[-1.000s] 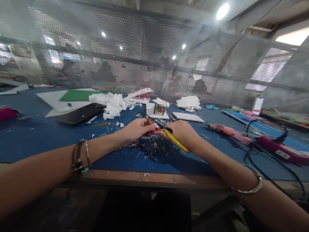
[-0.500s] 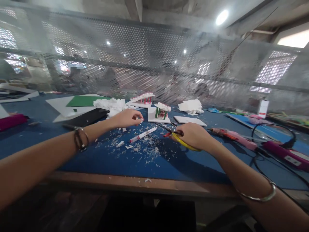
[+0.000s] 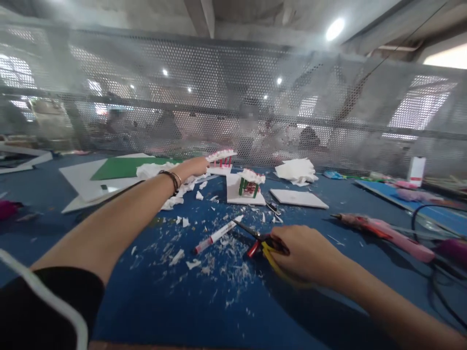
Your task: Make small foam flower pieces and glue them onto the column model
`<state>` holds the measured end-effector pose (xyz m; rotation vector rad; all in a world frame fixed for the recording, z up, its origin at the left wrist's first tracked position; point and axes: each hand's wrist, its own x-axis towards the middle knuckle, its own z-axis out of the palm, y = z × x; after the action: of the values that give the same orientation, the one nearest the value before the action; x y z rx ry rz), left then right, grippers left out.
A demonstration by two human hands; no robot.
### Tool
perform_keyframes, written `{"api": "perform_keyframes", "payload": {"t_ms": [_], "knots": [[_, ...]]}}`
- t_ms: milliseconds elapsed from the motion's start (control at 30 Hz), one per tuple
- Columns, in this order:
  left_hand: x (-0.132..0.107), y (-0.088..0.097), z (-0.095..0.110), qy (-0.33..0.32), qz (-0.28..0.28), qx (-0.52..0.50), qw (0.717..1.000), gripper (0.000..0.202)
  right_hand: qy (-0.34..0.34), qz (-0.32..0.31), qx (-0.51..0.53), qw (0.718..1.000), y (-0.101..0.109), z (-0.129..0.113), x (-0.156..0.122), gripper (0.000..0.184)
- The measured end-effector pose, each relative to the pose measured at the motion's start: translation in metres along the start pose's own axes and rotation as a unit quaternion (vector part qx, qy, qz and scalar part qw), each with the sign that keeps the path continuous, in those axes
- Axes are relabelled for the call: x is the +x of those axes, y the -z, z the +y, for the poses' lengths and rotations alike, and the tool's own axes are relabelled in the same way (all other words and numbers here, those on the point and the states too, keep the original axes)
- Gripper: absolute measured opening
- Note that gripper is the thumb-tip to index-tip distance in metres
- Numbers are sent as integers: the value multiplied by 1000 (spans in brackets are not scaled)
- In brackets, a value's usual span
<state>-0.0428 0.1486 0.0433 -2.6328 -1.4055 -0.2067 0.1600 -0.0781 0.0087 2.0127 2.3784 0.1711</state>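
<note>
Over the blue table, scissors are held by the right hand, near the pen; the left hand is stretched far.
Handles are gripped by the right fingers; just beside, a red piece is seen. The left fingers are hidden beside the red-post model, so their state cannot be told.
</note>
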Motion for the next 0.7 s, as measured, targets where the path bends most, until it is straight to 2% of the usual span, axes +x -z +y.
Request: {"api": "perform_keyframes", "payload": {"t_ms": [133,333,467,700], "knots": [[31,-20,-4,0,-46,1,999,30,-8,-5,31,999,-11,1,-4,14],[62,-41,-9,16,-32,13,999,29,19,5,62,998,-20,-2,-7,8],[72,-49,-6,45,-6,28,999,29,58,6,59,997,-26,1,-5,7],[75,-52,-9,90,-29,47,994,30,78,15,66,995,-33,5,-5,11]]}}
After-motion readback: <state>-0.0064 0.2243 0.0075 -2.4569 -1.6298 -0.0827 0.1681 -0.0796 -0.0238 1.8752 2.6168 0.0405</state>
